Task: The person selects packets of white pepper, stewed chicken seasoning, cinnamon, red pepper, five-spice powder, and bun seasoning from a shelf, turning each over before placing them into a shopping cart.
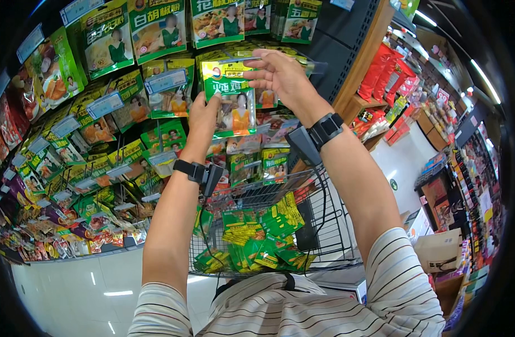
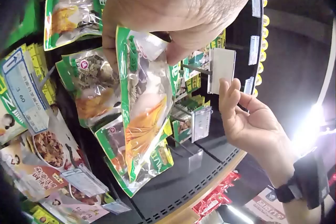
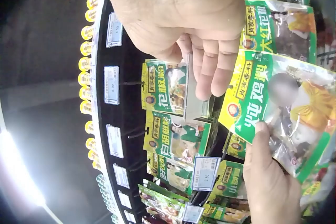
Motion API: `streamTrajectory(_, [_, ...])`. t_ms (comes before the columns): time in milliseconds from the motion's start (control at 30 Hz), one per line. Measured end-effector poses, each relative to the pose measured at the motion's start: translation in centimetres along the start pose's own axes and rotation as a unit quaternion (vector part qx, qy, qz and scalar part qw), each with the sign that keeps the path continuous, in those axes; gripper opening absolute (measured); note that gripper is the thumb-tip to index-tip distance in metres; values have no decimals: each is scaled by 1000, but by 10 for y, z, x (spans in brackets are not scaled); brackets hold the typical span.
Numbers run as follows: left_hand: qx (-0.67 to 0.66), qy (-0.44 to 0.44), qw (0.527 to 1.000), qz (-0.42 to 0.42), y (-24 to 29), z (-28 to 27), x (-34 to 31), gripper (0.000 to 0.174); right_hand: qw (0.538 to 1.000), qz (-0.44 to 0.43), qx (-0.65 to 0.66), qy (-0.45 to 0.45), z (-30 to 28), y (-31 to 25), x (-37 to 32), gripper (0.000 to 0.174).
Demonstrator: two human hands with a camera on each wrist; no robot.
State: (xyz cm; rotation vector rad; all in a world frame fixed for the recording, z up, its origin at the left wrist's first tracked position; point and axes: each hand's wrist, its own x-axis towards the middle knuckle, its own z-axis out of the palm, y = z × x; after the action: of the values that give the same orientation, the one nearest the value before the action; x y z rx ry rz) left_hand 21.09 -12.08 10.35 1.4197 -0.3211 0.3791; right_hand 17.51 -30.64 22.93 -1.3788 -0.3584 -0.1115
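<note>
1. Left hand point(image 1: 203, 121) pinches a green-and-yellow seasoning packet point(image 1: 230, 102) in front of hanging packets point(image 1: 107, 45).
2. Right hand point(image 1: 285, 80), unclenched with fingers extended, is at a price tag point(image 3: 195, 95).
3. Below, 1 wire cart point(image 1: 337, 224) holds green-and-yellow packets point(image 1: 240, 227).

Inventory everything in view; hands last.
Plastic seasoning packet: one, green-and-yellow, in left hand.
Hanging plastic packets: many, mostly green, dark rack.
Rectangular price tags: many, pale blue, along rack.
Wire shopping cart: one, grey, lower centre.
Loose packets: several, green-and-yellow, in cart.
Plastic bags: several, red, right of rack.
Distant shelved goods: uncountable, multicoloured, right.
Wrist devices: two, black, one per wrist.
Striped shirt: one, white, on person.
Left hand: one, gripping packet.
Right hand: one, beside tag.
</note>
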Motion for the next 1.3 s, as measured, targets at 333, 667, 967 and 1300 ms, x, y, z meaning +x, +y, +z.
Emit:
streamTrajectory(333, [25,28,999,-16,-41,-8,46,25,999,35,-8,-15,3,12,-25,46])
streamTrajectory(667, [168,133,976,43,-81,-7,97,35,993,113,18,-19,-16,45,-105,43])
streamTrajectory(967, [191,54,980,-22,-75,-17,94,41,984,175,39,8,-33,60,-175,41])
streamTrajectory(1300, [296,-24,954,39,-61,-59,69,58,973,195,119,35,-57,103,-224,44])
